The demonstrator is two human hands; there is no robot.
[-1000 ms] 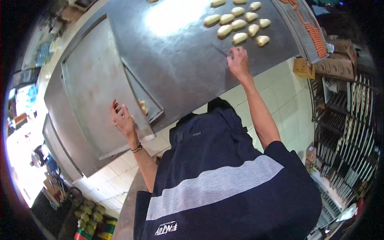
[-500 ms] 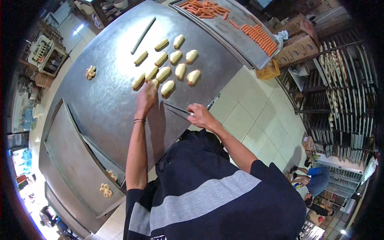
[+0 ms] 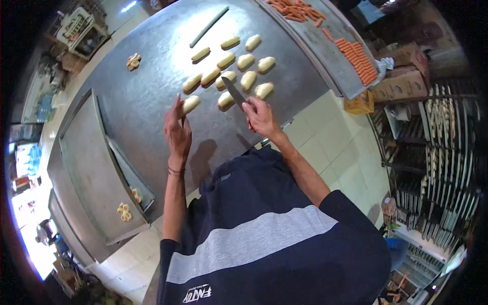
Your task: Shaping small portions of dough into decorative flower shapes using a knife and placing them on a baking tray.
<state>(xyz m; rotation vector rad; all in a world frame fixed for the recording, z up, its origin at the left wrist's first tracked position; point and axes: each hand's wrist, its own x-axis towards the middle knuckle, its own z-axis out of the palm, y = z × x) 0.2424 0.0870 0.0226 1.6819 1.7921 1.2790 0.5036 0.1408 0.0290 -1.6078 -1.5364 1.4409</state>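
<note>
- dough-wrapped sausage roll point(image 3: 192, 104): lower-left end pinched between thumb and fingers of left hand point(image 3: 178, 133), other end left jutting out to the right
- knife point(image 3: 234, 93): handle gripped in closed right hand point(image 3: 260, 116), blade pointed up-left
- other dough rolls point(image 3: 248, 80): grouped right of held roll on metal table point(image 3: 137, 96); blade contact can't be told

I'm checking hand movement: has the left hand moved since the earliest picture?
Yes, rightward: the left hand was over the large tray earlier; now it is off the tray's right side, at a dough roll.
</note>
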